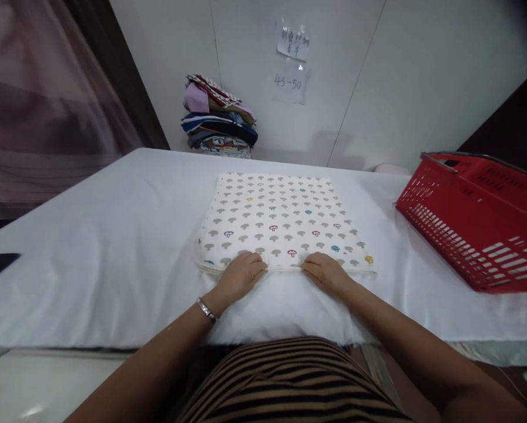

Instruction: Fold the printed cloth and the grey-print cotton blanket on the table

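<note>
Pinching the mushroom-print cloth (pixel 285 218) by its near edge, the left hand (pixel 240 275) is holding at seven o'clock, the right hand (pixel 328 274) at five.

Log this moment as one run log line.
mushroom-print cloth: flat on white-covered table; left hand: at near edge; right hand: at near edge; red basket: right of cloth

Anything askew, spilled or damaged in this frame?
Nothing looks spilled or damaged. Only the stack of folded fabrics by the wall looks untidy, its layers jutting unevenly; the mushroom-print cloth lies flat on the white tablecloth.
</note>
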`<state>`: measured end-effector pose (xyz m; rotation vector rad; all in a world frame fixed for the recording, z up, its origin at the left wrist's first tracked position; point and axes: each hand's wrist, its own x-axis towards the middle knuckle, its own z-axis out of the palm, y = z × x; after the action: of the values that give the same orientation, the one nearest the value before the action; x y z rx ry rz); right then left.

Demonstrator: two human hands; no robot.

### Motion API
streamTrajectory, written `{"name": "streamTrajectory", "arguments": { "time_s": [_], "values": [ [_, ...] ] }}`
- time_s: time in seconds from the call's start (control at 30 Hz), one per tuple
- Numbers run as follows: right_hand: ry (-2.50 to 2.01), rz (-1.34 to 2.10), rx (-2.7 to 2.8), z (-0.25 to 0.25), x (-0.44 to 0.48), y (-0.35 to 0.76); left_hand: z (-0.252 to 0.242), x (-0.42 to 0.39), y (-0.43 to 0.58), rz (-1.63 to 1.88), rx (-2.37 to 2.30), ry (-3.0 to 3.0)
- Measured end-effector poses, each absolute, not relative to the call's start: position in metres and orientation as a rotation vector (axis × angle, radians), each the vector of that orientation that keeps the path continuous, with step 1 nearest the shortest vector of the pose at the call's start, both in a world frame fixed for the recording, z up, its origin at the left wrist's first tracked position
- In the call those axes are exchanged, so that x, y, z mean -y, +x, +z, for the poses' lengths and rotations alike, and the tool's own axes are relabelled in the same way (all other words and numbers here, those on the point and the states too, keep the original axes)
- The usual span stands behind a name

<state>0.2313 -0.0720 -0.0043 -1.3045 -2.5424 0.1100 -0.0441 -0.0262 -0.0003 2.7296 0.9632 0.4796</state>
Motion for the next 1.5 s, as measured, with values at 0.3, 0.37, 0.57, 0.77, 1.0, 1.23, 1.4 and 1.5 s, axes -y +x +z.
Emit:
{"name": "streamTrajectory", "arguments": {
  "time_s": [0.3,0.37,0.57,0.77,1.0,1.23,1.4,1.5],
  "values": [
    [-1.274,0.301,2.426,0.000,0.066,0.234,-0.001,0.025,-0.043,0.528,-0.970,2.691],
    [-1.279,0.278,2.438,-0.002,0.066,0.234,0.000,0.026,-0.042,0.521,-0.980,2.714],
    [-1.372,0.001,2.452,-0.014,0.070,0.231,0.000,0.031,-0.037,0.485,-1.099,2.819],
    [-1.345,-0.075,2.567,-0.015,0.072,0.232,-0.003,0.032,-0.039,0.368,-1.112,2.956],
    [-1.334,-0.027,2.605,-0.011,0.075,0.232,-0.005,0.035,-0.040,0.378,-1.054,2.975],
    [-1.263,-0.042,2.604,-0.004,0.078,0.231,0.002,0.036,-0.045,0.400,-0.945,2.967],
    [-1.304,-0.097,2.687,0.005,0.078,0.228,0.000,0.036,-0.052,0.402,-0.973,2.988],
    [-1.321,-0.165,2.717,0.008,0.080,0.226,0.002,0.036,-0.054,0.343,-1.052,2.954]
  ]
}}
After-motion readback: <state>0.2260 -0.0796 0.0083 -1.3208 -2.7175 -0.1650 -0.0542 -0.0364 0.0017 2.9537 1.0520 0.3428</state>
